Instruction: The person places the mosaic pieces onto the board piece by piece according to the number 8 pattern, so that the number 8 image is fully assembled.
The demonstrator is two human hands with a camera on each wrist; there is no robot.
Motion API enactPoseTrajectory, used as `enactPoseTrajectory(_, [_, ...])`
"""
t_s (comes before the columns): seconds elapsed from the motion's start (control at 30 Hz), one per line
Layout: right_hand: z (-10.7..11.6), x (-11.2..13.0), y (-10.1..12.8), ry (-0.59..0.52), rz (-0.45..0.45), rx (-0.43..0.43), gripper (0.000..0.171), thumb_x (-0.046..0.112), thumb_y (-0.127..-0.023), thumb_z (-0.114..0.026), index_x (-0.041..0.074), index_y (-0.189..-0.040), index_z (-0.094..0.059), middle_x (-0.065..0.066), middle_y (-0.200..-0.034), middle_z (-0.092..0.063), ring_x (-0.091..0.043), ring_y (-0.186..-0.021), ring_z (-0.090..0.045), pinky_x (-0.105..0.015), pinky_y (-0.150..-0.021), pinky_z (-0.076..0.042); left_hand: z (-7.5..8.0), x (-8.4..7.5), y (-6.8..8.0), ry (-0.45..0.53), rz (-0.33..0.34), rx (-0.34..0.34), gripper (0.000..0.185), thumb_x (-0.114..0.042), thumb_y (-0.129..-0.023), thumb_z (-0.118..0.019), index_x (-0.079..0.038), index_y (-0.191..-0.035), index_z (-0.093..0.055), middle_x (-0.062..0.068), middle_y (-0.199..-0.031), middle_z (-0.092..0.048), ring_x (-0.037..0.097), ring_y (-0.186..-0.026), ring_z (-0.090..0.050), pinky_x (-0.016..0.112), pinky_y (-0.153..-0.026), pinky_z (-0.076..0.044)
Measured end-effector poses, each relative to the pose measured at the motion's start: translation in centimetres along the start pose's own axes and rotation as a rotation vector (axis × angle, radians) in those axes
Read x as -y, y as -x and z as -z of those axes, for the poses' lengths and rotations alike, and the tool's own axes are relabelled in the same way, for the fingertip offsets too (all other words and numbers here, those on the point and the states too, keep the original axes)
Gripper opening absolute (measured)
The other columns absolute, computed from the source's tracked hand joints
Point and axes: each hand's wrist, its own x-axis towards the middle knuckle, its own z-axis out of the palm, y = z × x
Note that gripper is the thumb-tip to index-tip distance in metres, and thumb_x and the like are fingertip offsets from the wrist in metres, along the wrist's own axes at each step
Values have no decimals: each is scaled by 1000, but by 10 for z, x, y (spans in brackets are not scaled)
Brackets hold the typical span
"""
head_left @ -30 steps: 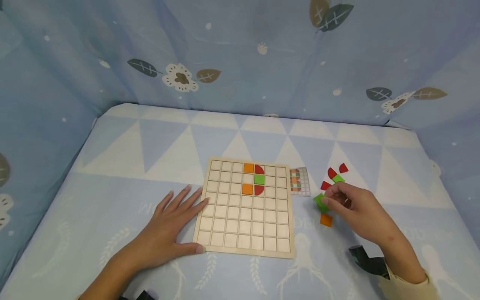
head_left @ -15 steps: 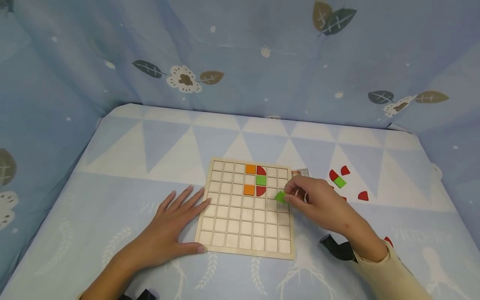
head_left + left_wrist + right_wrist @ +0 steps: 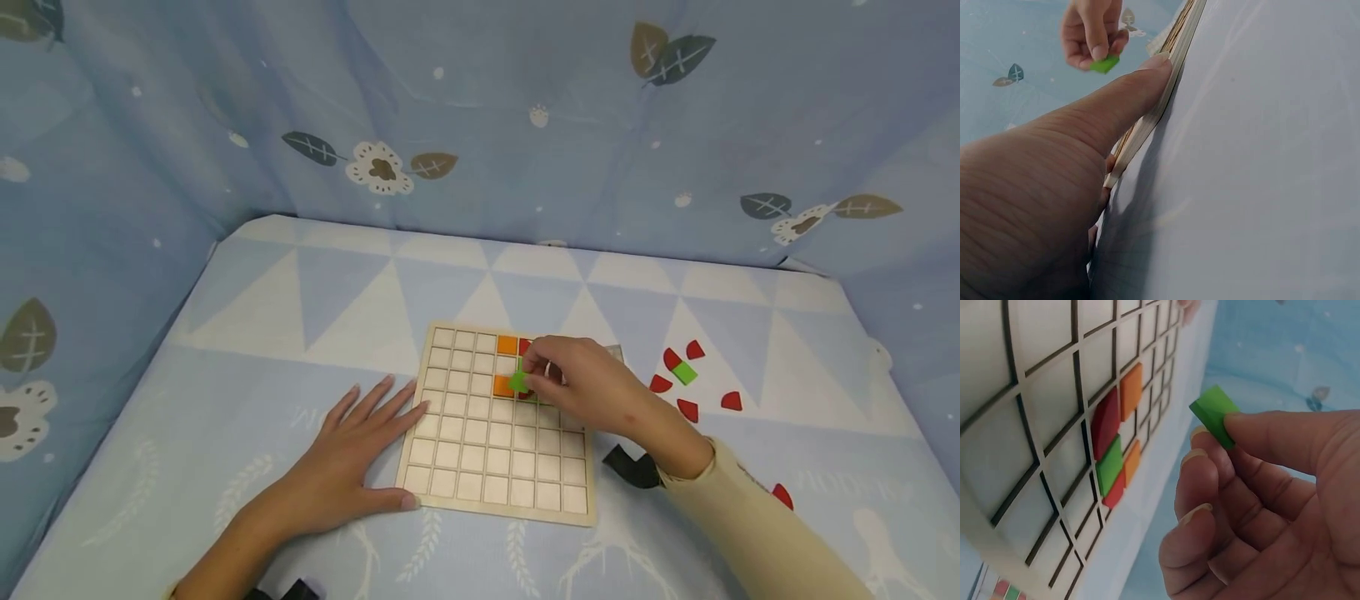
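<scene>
My right hand [image 3: 592, 383] pinches a green square tile [image 3: 1213, 412] between thumb and fingertip, held over the upper part of a wooden grid board [image 3: 480, 458]. Inside the grid, the right wrist view shows orange square tiles [image 3: 1131, 392], red quarter-circle tiles [image 3: 1106, 425] and another green square [image 3: 1109, 467]. In the head view this hand covers part of them. My left hand [image 3: 337, 467] lies with spread fingers at the board's left side, fingertips and thumb touching its edge. In the left wrist view, its thumb [image 3: 1135, 87] rests against the board's side.
Right of the board lie several loose red quarter-circles [image 3: 731, 401] and one green square [image 3: 684, 372]. A small pattern card [image 3: 616, 352] pokes out behind my right hand. Blue patterned cloth [image 3: 480, 150] hangs behind the table.
My right hand has carried the green tile leftward from the loose pieces to above the filled cells. The left hand keeps its place at the board while the head view shifts slightly.
</scene>
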Motion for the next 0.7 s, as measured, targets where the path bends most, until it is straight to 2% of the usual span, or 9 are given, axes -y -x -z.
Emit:
enactPoseTrajectory(0.13, [-7, 1, -15, -2, 1, 29, 2, 14, -102, -68, 14, -100, -68, 9, -87, -67, -8, -72, -59, -32, -65, -52, 0, 0, 1, 5, -1, -3, 103, -73, -83, -73, -30, -167, -30, -7, -174, -14, 25, -161, -1, 50, -125, 5])
enactPoseTrajectory(0.3, [-14, 0, -27, 24, 1, 31, 4, 13, -102, -67, 11, -104, -69, 9, -88, -64, -10, -75, -58, -32, -69, -52, 1, -1, 1, -6, -3, -2, 104, -72, -82, -74, -30, -167, -30, -7, -174, -15, 25, -161, -2, 51, -125, 5])
enactPoseTrajectory(0.53, [-18, 1, -41, 50, -14, 38, 4, 16, -103, -67, 14, -105, -70, 8, -89, -64, -10, -73, -57, -33, -72, -51, 1, 0, 2, -3, 6, 10, 103, -72, -83, -73, -31, -167, -30, -8, -174, -14, 25, -161, -1, 52, -125, 4])
enactPoseTrajectory(0.7, [-22, 0, -48, 42, -18, 45, 5, 16, -104, -65, 13, -106, -69, 8, -84, -61, -7, -63, -56, -33, -70, -52, 1, 1, 1, -12, 5, 9, 104, -75, -82, -71, -31, -167, -29, -8, -174, -13, 25, -161, 0, 52, -125, 4])
